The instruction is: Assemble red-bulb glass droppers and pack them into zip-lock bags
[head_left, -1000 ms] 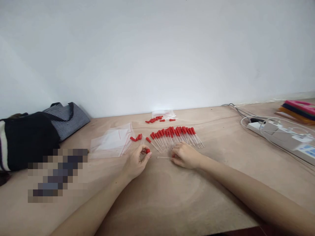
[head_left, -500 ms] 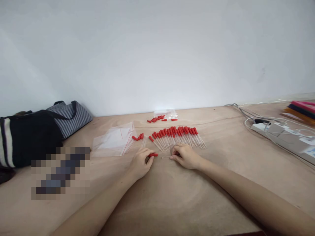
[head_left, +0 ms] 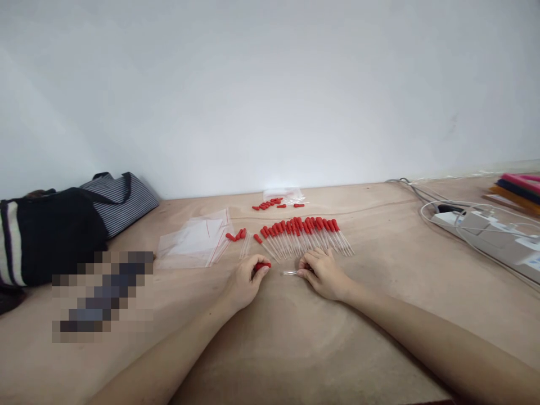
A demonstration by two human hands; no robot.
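Between the thumb and fingers of my left hand (head_left: pixel 248 278) is a red rubber bulb (head_left: pixel 264 265), its end facing right. My right hand (head_left: pixel 323 273) pinches a clear glass dropper tube (head_left: pixel 290 273), which points left toward the bulb; a gap separates the two. Just beyond my hands lies a slanting row of droppers (head_left: pixel 297 228), each a clear tube with a red bulb on top. Several bare tubes (head_left: pixel 245 246) rest left of that row, with a few loose red bulbs (head_left: pixel 236 235) beside them.
Clear zip bags (head_left: pixel 194 242) lie flat on the wooden table (head_left: pixel 270 349). Farther back are more red bulbs (head_left: pixel 266 204) and a small bag (head_left: pixel 280 194) with tubes. Dark and striped bags (head_left: pixel 122 202) stand left. At right are a power strip (head_left: pixel 489 230) with cables and stacked coloured items (head_left: pixel 518 188).
My right hand has shifted slightly right and nearer with the tube, widening the gap to the bulb. My left hand stays nearly in place, still holding the bulb.
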